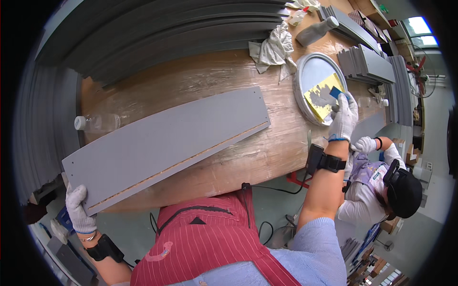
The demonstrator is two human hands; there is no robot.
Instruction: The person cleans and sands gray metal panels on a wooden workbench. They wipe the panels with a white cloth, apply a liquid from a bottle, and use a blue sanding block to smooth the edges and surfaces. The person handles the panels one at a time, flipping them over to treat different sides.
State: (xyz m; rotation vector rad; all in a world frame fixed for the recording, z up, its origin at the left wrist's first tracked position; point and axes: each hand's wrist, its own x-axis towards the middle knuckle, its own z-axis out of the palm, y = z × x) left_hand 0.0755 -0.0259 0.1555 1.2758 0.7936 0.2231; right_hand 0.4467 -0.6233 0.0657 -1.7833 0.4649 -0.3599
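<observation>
My left hand (79, 209), in a white knit glove, grips the near left corner of a long grey panel (167, 143) lying on the table. A narrow brown groove (186, 159) runs along the panel's near edge, and small holes mark its ends. Over at the right, my gloved right hand (344, 119) pinches a small blue scraper (336, 92). The scraper's blade is at a yellow sheet (326, 81) smeared with grey putty (320, 97). That sheet rests on a round grey lid (310, 69).
Stacked grey panels (167, 33) line the table's (200, 71) far side. A clear bottle (102, 123) lies left; a white rag (276, 50) and grey bottle (317, 31) lie behind the lid. Another person (372, 181) in white gloves works at the right.
</observation>
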